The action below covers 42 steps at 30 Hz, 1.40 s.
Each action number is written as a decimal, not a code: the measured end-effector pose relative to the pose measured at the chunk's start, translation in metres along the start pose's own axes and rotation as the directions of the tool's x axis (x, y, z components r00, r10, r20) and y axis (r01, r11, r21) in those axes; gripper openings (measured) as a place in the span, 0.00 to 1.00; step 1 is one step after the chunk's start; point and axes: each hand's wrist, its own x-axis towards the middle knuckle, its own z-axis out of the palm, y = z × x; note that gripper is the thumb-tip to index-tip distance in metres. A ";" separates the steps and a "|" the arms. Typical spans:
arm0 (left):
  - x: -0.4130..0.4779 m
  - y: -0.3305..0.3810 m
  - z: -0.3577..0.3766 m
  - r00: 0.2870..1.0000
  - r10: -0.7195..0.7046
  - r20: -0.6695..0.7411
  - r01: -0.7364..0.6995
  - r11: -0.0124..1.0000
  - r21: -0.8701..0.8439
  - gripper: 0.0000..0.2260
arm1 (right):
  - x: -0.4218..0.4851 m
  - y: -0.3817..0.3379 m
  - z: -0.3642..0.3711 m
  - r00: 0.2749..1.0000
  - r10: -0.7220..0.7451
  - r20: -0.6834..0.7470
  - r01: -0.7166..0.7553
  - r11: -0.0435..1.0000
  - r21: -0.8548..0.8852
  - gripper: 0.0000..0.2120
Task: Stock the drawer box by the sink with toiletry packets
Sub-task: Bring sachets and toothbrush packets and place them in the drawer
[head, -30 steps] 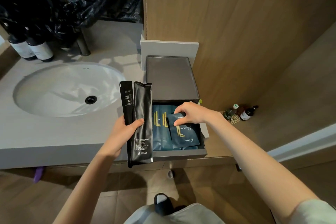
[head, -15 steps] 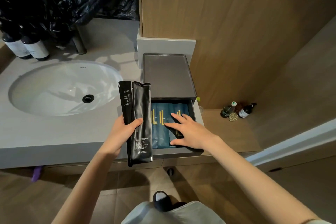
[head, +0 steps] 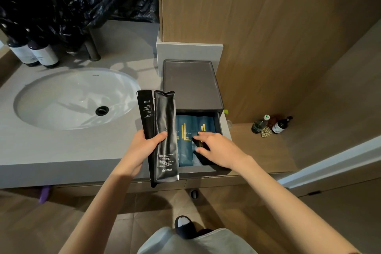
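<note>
sink [head: 51, 97] sitting left of the drawer box [head: 192, 84]. left hand [head: 144, 146] gripping two long black packets [head: 165, 136] upright, fingers wrapped round them, just left of the box's open drawer [head: 218, 126]. blue packets [head: 185, 140] lying flat inside that drawer. right hand [head: 216, 148] reaching into it, fingers spread and resting on the blue packets, gripping nothing.

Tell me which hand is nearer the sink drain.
Left. The left hand holds black packets just right of the drain; the right hand is farther right, in the drawer.
</note>
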 end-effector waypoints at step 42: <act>0.001 0.035 0.012 0.951 -0.085 0.297 0.091 0.996 -0.008 0.22 | -0.022 -0.015 -0.035 0.600 -0.123 -0.791 0.434 0.880 0.192 0.08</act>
